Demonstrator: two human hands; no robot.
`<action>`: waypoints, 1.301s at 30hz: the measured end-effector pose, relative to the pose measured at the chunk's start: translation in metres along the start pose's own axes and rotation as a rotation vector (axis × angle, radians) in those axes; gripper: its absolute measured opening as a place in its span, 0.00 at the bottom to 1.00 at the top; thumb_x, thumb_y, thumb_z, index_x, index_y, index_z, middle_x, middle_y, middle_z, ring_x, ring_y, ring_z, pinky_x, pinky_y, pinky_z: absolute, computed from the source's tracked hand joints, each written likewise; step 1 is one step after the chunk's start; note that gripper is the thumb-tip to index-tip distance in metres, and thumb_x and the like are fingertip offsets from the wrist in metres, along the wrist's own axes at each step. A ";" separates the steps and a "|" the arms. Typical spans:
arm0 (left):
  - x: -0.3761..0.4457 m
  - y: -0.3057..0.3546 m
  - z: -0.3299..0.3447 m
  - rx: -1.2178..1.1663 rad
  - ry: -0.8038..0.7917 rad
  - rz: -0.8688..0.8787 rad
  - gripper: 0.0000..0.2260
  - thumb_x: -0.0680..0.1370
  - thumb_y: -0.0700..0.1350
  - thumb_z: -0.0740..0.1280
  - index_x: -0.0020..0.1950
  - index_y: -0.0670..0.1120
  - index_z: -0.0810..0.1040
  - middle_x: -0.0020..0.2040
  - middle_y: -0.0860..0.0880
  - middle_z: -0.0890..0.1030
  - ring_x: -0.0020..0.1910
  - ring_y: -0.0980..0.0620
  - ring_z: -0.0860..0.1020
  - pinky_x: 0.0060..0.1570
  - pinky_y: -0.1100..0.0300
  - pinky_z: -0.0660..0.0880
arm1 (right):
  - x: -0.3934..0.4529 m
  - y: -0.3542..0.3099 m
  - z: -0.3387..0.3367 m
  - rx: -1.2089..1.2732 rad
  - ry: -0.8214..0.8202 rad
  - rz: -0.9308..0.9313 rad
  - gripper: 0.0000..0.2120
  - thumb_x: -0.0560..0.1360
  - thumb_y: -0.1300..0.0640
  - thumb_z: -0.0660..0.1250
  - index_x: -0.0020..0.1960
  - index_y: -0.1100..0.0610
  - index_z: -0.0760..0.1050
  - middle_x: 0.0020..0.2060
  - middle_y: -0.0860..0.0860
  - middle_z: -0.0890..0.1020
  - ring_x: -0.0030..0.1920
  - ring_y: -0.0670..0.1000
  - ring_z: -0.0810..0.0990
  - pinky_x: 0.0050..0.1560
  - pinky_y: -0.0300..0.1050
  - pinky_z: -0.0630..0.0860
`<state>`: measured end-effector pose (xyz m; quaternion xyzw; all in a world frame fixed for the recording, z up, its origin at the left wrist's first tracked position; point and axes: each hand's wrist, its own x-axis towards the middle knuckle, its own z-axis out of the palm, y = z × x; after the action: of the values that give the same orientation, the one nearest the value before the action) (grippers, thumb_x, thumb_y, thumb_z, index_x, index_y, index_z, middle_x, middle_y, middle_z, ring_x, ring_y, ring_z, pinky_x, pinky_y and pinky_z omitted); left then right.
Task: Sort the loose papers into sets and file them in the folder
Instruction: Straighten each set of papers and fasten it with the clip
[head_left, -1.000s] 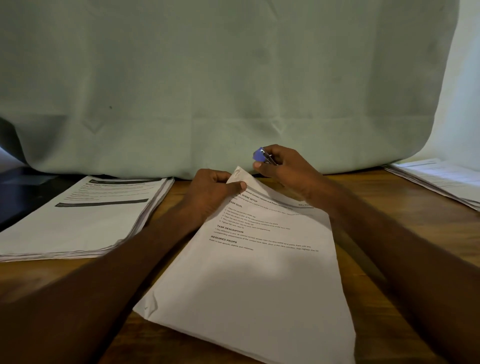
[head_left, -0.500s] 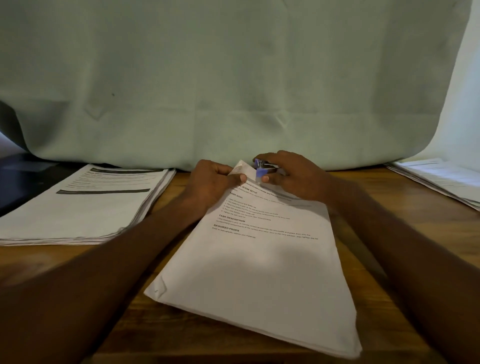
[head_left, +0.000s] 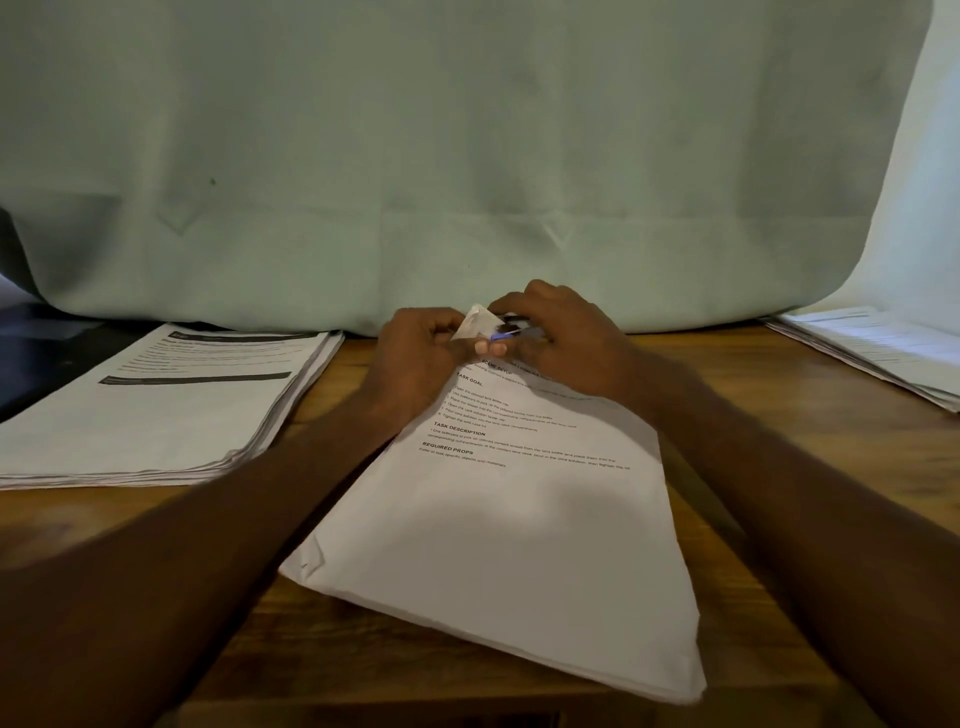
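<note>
Left hand (head_left: 415, 358) pinching curled corner of white paper set (head_left: 519, 519); right hand (head_left: 566, 338) clamped on small blue clip (head_left: 506, 332) there. Wooden table (head_left: 779, 415).

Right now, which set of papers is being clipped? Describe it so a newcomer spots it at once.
Start at the wooden table in front of the pale green cloth. Three lots of paper lie on it: a stack at the left, another at the far right, and the set in the middle. Only the middle set lies askew, with its far corner pinched up by the left hand while the right hand brings a blue clip to it.
</note>
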<state>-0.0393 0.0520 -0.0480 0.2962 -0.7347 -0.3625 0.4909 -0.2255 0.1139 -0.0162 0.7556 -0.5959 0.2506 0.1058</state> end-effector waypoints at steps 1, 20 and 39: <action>0.000 0.001 0.000 -0.017 -0.001 0.009 0.11 0.72 0.42 0.79 0.52 0.41 0.85 0.40 0.47 0.86 0.38 0.57 0.84 0.39 0.65 0.77 | 0.001 0.000 0.000 0.024 0.020 -0.009 0.29 0.75 0.33 0.59 0.68 0.48 0.76 0.52 0.43 0.74 0.54 0.52 0.76 0.52 0.56 0.76; -0.006 0.015 -0.004 0.030 -0.044 0.003 0.27 0.71 0.40 0.80 0.66 0.51 0.74 0.39 0.48 0.86 0.40 0.53 0.86 0.39 0.64 0.79 | 0.001 -0.001 0.000 0.544 0.033 0.015 0.11 0.79 0.58 0.72 0.60 0.57 0.83 0.52 0.47 0.86 0.51 0.43 0.83 0.53 0.31 0.76; 0.015 -0.008 -0.007 0.100 -0.191 -0.019 0.18 0.71 0.51 0.81 0.57 0.47 0.84 0.46 0.49 0.87 0.46 0.49 0.86 0.54 0.44 0.82 | 0.001 0.000 -0.001 0.593 0.080 0.121 0.08 0.78 0.56 0.72 0.57 0.53 0.84 0.47 0.45 0.87 0.46 0.44 0.84 0.48 0.36 0.79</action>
<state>-0.0375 0.0344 -0.0451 0.2916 -0.7925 -0.3565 0.3999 -0.2253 0.1137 -0.0154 0.7062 -0.5360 0.4492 -0.1111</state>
